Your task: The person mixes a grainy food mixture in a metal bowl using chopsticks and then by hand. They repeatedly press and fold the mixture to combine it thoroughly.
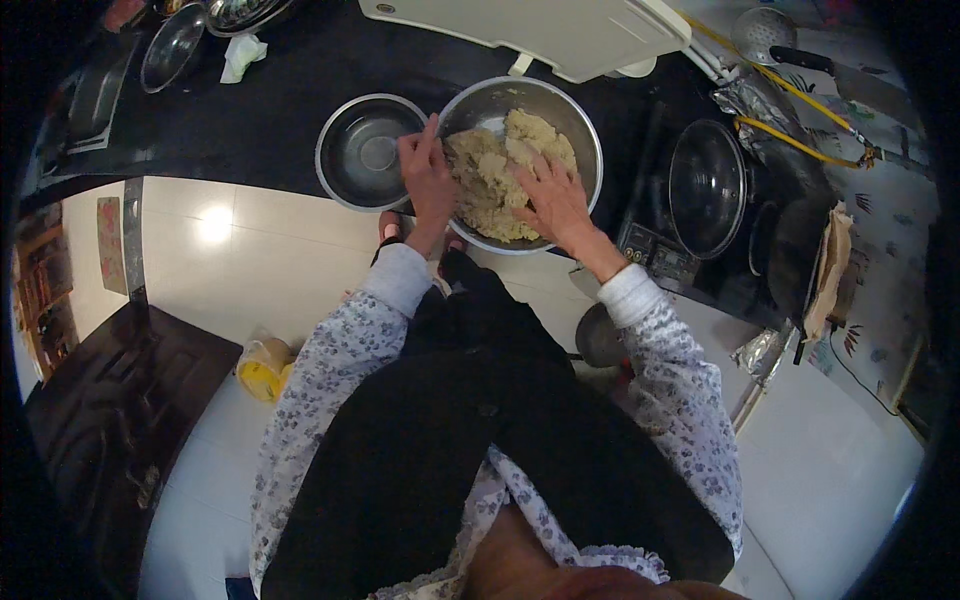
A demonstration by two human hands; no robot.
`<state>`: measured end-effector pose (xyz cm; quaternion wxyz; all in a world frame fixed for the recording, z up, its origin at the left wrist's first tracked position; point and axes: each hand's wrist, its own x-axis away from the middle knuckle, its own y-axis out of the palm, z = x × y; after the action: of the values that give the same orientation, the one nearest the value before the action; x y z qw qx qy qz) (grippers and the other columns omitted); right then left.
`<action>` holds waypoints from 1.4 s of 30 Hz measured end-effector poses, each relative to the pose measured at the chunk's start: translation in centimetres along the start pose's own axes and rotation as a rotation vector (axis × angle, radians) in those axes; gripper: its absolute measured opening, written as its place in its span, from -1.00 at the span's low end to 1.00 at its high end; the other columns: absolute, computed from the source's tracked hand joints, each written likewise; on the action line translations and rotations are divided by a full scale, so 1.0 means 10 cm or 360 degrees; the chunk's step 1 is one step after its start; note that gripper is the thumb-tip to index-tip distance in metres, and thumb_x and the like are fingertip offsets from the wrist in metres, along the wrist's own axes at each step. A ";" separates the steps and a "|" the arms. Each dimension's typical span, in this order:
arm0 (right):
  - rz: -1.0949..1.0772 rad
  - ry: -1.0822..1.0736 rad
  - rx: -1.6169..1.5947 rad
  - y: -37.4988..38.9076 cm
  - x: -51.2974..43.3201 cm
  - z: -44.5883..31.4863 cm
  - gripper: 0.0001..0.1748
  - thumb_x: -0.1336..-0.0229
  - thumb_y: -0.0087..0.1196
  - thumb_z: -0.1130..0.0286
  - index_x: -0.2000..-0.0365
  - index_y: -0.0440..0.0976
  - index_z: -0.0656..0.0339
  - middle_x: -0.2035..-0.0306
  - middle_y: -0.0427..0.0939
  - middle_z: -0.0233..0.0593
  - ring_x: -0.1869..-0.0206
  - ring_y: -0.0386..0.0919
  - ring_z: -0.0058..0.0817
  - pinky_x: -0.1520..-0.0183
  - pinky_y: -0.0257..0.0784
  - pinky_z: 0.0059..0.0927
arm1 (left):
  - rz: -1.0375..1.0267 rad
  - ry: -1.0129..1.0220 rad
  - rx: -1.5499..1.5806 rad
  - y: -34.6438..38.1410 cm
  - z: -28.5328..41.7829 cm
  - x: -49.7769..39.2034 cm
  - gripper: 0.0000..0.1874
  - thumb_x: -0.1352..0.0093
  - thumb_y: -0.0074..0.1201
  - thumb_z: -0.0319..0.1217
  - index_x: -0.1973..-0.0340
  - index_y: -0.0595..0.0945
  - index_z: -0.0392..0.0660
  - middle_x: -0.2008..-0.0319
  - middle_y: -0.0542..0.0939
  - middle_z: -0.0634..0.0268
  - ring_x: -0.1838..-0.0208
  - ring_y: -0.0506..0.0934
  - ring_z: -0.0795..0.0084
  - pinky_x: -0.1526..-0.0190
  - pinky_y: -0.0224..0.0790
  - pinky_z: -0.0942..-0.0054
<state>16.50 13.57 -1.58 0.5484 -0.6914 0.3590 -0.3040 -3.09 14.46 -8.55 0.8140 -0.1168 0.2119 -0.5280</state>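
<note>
A large steel bowl (595, 161) holds a pale yellow, crumbly dough-like mass (491, 169). At the bowl's left rim is my left hand (431, 180), its fingers pointing up and holding nothing I can see; whether it touches the rim I cannot tell. My right hand (553, 196) lies on the right part of the mass with its fingers spread, the fingertips partly lost in it. A smaller steel bowl (375, 152), with nothing solid visible in it, stands just left of the large one, beside my left hand.
To the right, a dark pan (707, 191) sits by a gas hob's edge. A cream-coloured appliance or panel (525, 30) stands behind the bowls. A crumpled white cloth or tissue (244, 57) and a glass lid (174, 47) lie at the upper left; a cleaver (855, 79) is at the upper right.
</note>
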 end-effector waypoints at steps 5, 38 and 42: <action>-0.0293 0.0233 -0.0130 0.43 -0.03 0.12 -0.39 0.09 0.12 0.57 -0.06 0.32 0.04 0.00 0.36 0.04 -0.05 0.36 0.13 0.13 0.45 0.00 | -0.0069 -0.0059 -0.0020 -0.02 0.01 0.05 -0.60 -0.42 -0.09 -0.54 -0.16 0.52 -0.01 0.21 0.39 0.11 0.21 0.45 0.24 0.14 0.33 0.36; -0.0131 0.1245 -0.1916 0.50 -0.25 0.62 -0.12 0.25 0.39 0.38 -0.15 0.22 0.23 -0.07 0.40 0.01 -0.16 0.39 -0.15 -0.20 0.30 -0.21 | -0.0055 0.0107 -0.0080 -0.04 0.02 0.05 -0.57 -0.36 -0.06 -0.61 -0.15 0.52 -0.07 0.29 0.38 0.11 0.27 0.43 0.20 0.20 0.32 0.34; -0.0013 0.1018 -0.1256 0.29 -0.26 0.27 -0.24 0.24 0.34 0.44 -0.09 0.31 0.19 -0.04 0.42 -0.01 -0.12 0.41 -0.20 -0.14 0.35 -0.25 | -0.0040 0.0139 -0.0073 -0.02 0.00 0.02 -0.56 -0.36 -0.07 -0.63 -0.15 0.52 -0.08 0.29 0.37 0.11 0.27 0.42 0.19 0.20 0.31 0.34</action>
<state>16.79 16.75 -5.06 0.1067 -0.7196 0.5938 -0.3439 -3.17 14.19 -8.55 0.7944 -0.1150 0.2579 -0.5377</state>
